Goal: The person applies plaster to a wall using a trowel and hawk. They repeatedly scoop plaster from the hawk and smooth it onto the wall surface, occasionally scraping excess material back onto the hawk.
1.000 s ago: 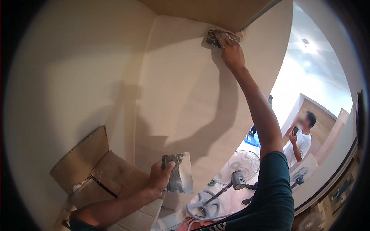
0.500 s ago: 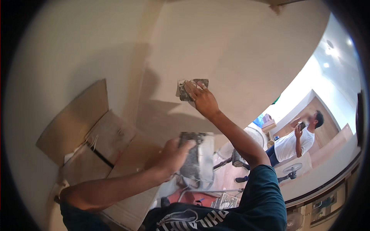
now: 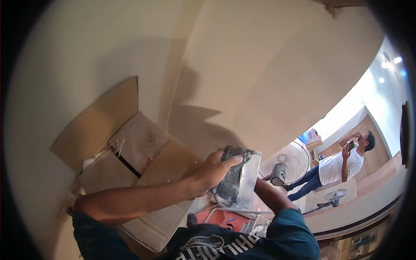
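My left hand [image 3: 218,169] grips a rectangular putty scraper [image 3: 236,177], its thumb over the dark, putty-smeared face. A paler, shiny strip runs along the right side of that scraper. Behind it goes my right forearm [image 3: 271,193], so my right hand and anything in it are hidden. Both arms are held low in front of my chest, apart from the smooth beige wall [image 3: 242,73]. Shadows of my head and arms fall on the wall.
Folded cardboard [image 3: 102,130] leans at the left, by the wall's corner. A large white fan [image 3: 290,160] stands to the right, near a person [image 3: 342,167] in a white shirt who holds a phone. A smaller fan [image 3: 333,197] is beyond. Something red [image 3: 219,219] lies below my hands.
My right hand has come down off the wall, where it pressed a scraper flat, and gone behind the left scraper. My left hand has shifted slightly right. The view has turned a little.
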Tool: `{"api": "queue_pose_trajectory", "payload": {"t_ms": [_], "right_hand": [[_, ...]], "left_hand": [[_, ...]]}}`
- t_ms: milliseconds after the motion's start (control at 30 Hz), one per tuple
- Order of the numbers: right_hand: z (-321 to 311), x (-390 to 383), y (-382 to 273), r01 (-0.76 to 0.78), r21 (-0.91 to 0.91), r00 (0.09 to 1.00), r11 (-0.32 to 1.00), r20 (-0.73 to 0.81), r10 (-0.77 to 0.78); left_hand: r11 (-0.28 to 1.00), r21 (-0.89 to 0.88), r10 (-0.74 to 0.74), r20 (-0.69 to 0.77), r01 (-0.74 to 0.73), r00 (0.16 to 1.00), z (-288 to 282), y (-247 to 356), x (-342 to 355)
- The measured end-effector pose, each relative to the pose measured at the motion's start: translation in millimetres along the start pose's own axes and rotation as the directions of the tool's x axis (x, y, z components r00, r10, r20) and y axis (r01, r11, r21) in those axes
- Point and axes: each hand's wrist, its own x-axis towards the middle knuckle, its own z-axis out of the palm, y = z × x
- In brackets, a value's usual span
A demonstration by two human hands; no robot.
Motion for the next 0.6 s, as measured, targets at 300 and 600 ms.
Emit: {"api": "queue_pose_trajectory", "payload": {"t_ms": [300, 600], "right_hand": [[-88.9, -56.6, -30.8, -0.430, 0.786, 0.550, 0.444, -0.162, 0.819], [-135.4, -29.3, -93.0, -0.006, 0.892, 0.460, 0.452, -0.399, 0.793]], "left_hand": [[0.999, 0.005, -0.040, -0.030, 0.040, 0.999, 1.3, -4.1, 10.8], [0.999, -0.045, -0.022, -0.335, 0.008, 0.942, -6.0, -54.7, 69.3]]}}
